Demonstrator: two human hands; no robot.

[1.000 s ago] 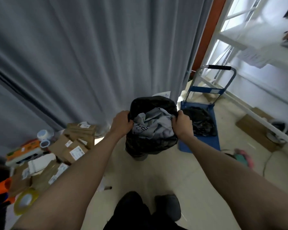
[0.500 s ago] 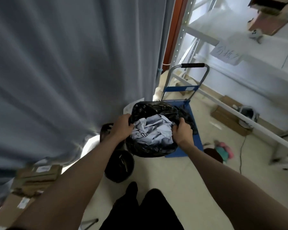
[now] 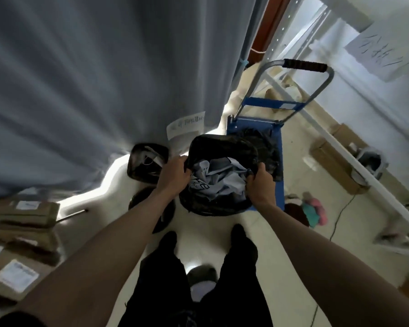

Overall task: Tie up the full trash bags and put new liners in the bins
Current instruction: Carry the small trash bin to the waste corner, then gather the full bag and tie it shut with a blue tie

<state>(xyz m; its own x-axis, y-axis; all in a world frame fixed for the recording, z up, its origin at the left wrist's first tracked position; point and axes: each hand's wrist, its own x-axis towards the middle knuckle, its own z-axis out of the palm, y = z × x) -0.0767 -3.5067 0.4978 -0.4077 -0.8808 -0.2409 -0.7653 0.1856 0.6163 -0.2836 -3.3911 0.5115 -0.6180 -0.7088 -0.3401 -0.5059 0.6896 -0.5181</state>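
Now both hands hold one black bag (image 3: 219, 201) by its rim. The left hand (image 3: 174, 174) has its fingers curled over the near-left edge of the opening, knuckles up, gripping the plastic. The right hand (image 3: 260, 182) mirrors it on the near-right edge, fingers folded round a bunch of the rim, thumb side toward the middle. Between the two hands the mouth of the bag gapes open, and crumpled grey wrapping (image 3: 216, 179) with dark print fills it close to the top.

The bag hangs in front of the person's legs (image 3: 198, 279), above a pale floor (image 3: 281, 244); whether its bottom touches the floor cannot be told. Just left of it, partly behind the left forearm, lies a round dark bin (image 3: 151, 211), and beyond that a second black-lined bin (image 3: 148, 162) with some white scrap in it stands at the foot of a grey curtain (image 3: 104, 79). Just behind the held bag a blue trolley (image 3: 278, 138) carries another crumpled black bag (image 3: 267, 147) on its deck; its black-gripped handle rises toward a white metal rack (image 3: 364, 171). A white paper sheet (image 3: 187, 125) lies by the curtain's hem. Brown labelled boxes (image 3: 19, 232) are stacked at the left edge, and a pink and teal cloth heap (image 3: 313, 210) lies on the floor right of the trolley.
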